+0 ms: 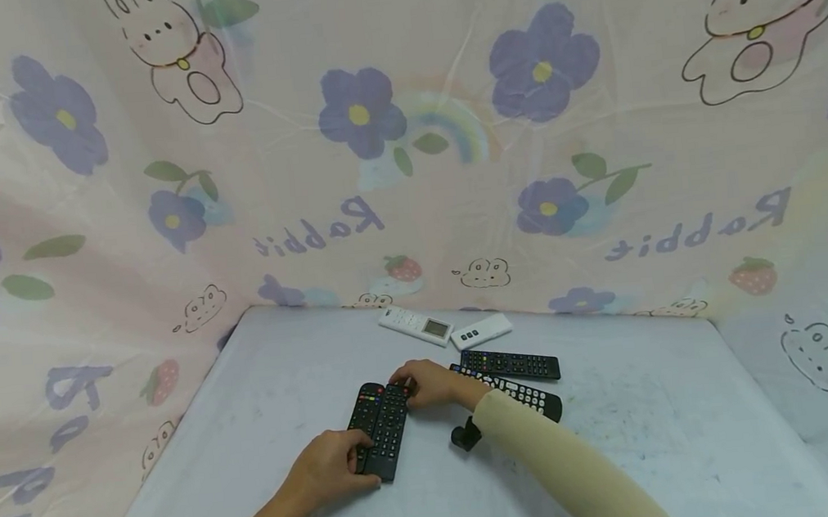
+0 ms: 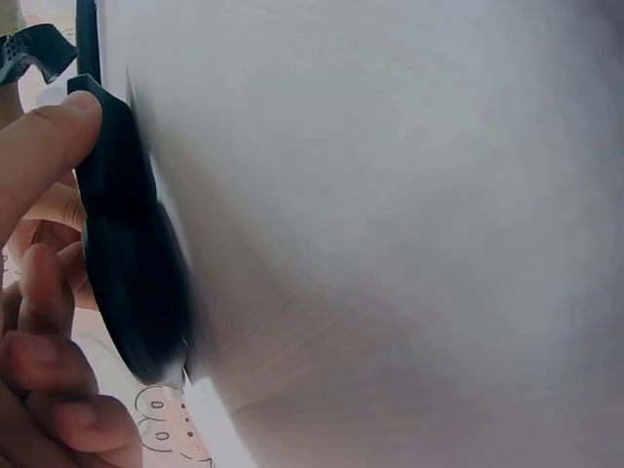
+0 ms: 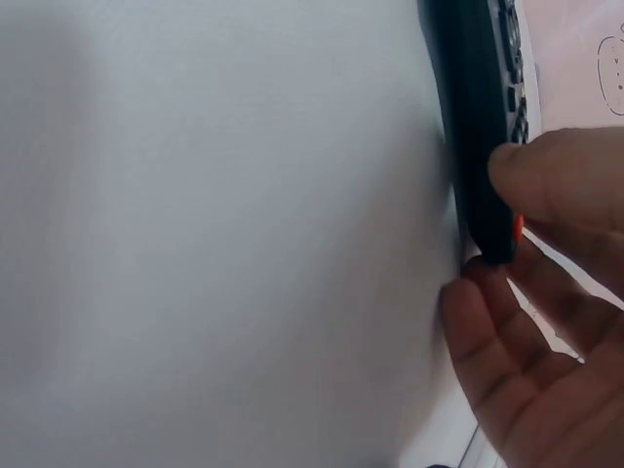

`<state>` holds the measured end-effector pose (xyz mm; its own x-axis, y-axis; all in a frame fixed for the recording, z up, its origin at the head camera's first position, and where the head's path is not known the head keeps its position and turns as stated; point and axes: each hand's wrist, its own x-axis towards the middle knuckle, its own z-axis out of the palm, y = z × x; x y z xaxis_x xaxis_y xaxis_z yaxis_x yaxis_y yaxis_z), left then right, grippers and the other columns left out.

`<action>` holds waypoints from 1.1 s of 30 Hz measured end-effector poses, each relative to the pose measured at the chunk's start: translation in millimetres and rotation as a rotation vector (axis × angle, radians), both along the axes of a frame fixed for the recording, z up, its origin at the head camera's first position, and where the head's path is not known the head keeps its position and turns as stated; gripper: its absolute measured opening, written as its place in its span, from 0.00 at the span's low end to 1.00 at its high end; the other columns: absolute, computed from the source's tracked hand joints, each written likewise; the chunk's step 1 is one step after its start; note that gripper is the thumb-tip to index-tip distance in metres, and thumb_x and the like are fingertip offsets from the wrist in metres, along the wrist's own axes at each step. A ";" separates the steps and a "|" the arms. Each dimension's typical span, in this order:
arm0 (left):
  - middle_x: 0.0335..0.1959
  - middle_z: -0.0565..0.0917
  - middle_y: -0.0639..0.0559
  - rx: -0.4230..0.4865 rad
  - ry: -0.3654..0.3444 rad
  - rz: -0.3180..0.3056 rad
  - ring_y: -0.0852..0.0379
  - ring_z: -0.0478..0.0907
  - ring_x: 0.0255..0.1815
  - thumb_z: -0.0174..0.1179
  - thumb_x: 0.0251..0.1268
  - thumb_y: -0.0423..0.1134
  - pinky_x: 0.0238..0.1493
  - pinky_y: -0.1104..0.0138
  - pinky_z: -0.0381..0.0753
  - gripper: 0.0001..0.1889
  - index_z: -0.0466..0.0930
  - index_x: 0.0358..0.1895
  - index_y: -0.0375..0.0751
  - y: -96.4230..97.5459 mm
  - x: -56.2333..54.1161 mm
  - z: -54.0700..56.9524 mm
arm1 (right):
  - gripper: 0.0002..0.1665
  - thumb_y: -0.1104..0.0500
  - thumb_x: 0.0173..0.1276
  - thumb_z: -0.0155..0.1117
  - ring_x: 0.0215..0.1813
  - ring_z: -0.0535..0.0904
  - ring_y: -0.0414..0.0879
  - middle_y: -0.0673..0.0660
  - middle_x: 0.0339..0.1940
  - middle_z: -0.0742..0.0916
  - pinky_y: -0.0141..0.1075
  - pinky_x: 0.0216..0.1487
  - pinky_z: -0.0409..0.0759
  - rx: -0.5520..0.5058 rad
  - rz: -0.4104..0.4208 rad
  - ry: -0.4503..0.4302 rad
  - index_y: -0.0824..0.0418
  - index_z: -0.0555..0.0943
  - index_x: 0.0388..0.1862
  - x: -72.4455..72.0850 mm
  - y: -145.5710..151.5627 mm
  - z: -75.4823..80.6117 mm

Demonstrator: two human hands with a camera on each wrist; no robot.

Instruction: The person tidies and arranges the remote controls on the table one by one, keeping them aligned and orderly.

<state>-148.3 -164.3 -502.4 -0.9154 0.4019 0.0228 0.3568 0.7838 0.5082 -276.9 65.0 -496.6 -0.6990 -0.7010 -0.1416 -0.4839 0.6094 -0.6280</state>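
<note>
Two black remote controls lie side by side on the white table, the left one (image 1: 364,406) touching or almost touching the right one (image 1: 391,437). My left hand (image 1: 329,467) holds them at their near ends, its thumb at the end of the right remote and a finger over the left one. At the far end of the right remote, my right hand (image 1: 432,384) pinches it; in the right wrist view the thumb presses the side of this remote (image 3: 478,117). Dark remote casing (image 2: 136,292) shows edge-on in the left wrist view, where some fingers are curled apart from it.
Right of my hands lie a black remote (image 1: 512,365) and another with white buttons (image 1: 537,400), partly hidden by my right arm. A white remote with a screen (image 1: 408,325) and a smaller white remote (image 1: 481,332) lie at the back, near the patterned curtain (image 1: 439,207).
</note>
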 end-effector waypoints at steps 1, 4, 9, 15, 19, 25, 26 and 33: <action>0.15 0.71 0.66 -0.006 0.001 -0.004 0.71 0.65 0.15 0.75 0.40 0.56 0.17 0.74 0.66 0.26 0.84 0.43 0.46 0.0 0.0 0.8 | 0.28 0.66 0.57 0.67 0.49 0.79 0.42 0.53 0.52 0.83 0.31 0.51 0.77 0.000 0.000 0.003 0.57 0.77 0.59 -0.1 -0.3 -0.2; 0.15 0.71 0.66 -0.030 0.006 -0.023 0.70 0.64 0.16 0.75 0.40 0.57 0.17 0.74 0.65 0.26 0.84 0.44 0.48 0.2 -1.8 4.4 | 0.29 0.65 0.57 0.68 0.50 0.79 0.43 0.53 0.52 0.82 0.32 0.52 0.77 -0.003 -0.005 0.023 0.56 0.77 0.60 -0.3 0.8 -1.6; 0.14 0.71 0.65 -0.039 0.029 -0.050 0.70 0.63 0.15 0.74 0.41 0.58 0.16 0.74 0.64 0.26 0.83 0.45 0.49 0.1 -11.4 15.3 | 0.30 0.63 0.58 0.69 0.53 0.78 0.46 0.54 0.53 0.81 0.37 0.54 0.78 -0.045 -0.027 0.048 0.55 0.76 0.61 2.0 9.9 1.9; 0.15 0.71 0.65 0.004 0.080 -0.055 0.70 0.64 0.16 0.74 0.45 0.55 0.16 0.75 0.64 0.25 0.83 0.46 0.46 2.2 -28.6 28.0 | 0.26 0.63 0.61 0.67 0.52 0.77 0.48 0.57 0.54 0.81 0.38 0.51 0.78 -0.096 -0.051 0.094 0.56 0.77 0.60 2.7 31.8 10.1; 0.20 0.74 0.63 0.012 0.130 -0.050 0.68 0.66 0.21 0.74 0.46 0.53 0.21 0.74 0.67 0.24 0.83 0.45 0.45 10.6 -40.9 33.1 | 0.25 0.63 0.61 0.67 0.52 0.78 0.52 0.60 0.55 0.82 0.39 0.48 0.79 -0.125 -0.085 0.141 0.59 0.77 0.59 7.9 49.7 19.2; 0.35 0.82 0.53 0.029 0.157 -0.097 0.60 0.76 0.33 0.73 0.47 0.53 0.34 0.69 0.76 0.25 0.83 0.47 0.43 34.4 -62.5 38.6 | 0.24 0.59 0.60 0.69 0.48 0.80 0.51 0.58 0.51 0.84 0.40 0.48 0.78 -0.117 -0.167 0.227 0.60 0.79 0.56 20.6 82.8 22.6; 0.38 0.83 0.52 0.039 0.150 -0.105 0.58 0.77 0.35 0.73 0.48 0.52 0.36 0.68 0.77 0.25 0.82 0.48 0.42 38.6 -66.1 39.4 | 0.24 0.58 0.60 0.69 0.48 0.80 0.50 0.58 0.51 0.84 0.41 0.49 0.78 -0.114 -0.180 0.239 0.60 0.79 0.56 23.0 88.5 21.6; 0.49 0.83 0.50 0.029 0.100 -0.151 0.54 0.80 0.46 0.72 0.49 0.52 0.45 0.62 0.80 0.29 0.80 0.54 0.42 67.4 -90.6 38.1 | 0.24 0.55 0.60 0.70 0.54 0.79 0.49 0.53 0.52 0.84 0.48 0.58 0.77 -0.090 -0.295 0.239 0.57 0.79 0.56 44.4 124.6 21.7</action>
